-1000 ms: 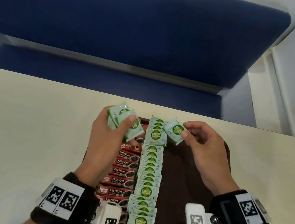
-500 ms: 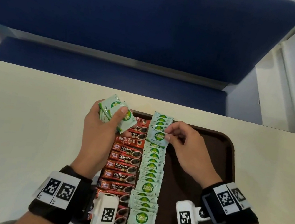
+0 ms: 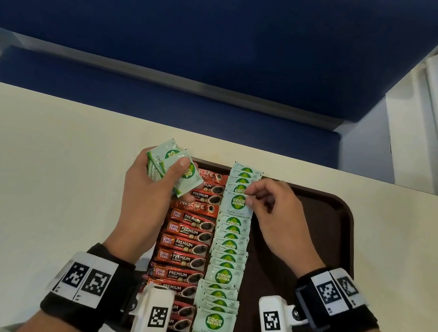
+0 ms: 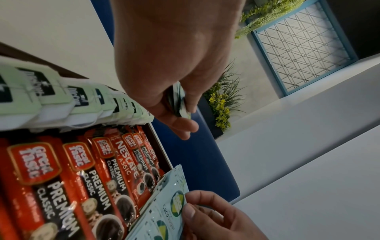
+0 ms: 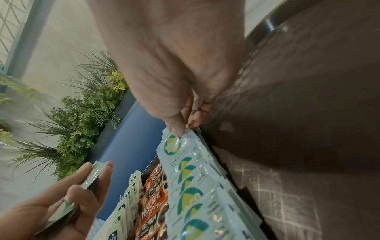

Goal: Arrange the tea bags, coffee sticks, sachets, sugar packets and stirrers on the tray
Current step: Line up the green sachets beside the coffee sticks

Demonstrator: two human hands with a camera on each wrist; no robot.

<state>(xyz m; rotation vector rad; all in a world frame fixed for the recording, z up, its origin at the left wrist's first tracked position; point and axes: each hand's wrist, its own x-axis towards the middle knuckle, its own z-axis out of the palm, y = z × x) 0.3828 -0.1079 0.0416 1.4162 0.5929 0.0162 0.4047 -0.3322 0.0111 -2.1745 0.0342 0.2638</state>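
A blue padded bench [image 3: 205, 33] runs behind the pale desk [image 3: 36, 178], and on the desk sits a dark brown tray [image 3: 341, 244] with potted greenery visible beyond it in the wrist views. A second ago the right hand [image 3: 276, 216] held one green sugar packet in the air above the far end of the tray; half a second ago it had brought it down onto the column, and now that packet [image 3: 237, 204] lies flat in the sugar row [image 3: 227, 254], thumb and forefinger still pinching its right edge. The right wrist view shows the same pinch at the packet's corner, so it has not been let go. The left hand [image 3: 146, 197] has stayed over the tray's left side throughout, fingers curled round a small stack of spare packets [image 3: 172, 168]. Beside the sugar row lie the red coffee sticks [image 3: 187, 244], and the left wrist view shows a row of pale green tea bags [image 4: 51, 100] on their far side. The right half of the tray is bare brown surface. I judge the sugar column to be nearly filled, with the stack still to be laid down; no stirrers are visible in any view.
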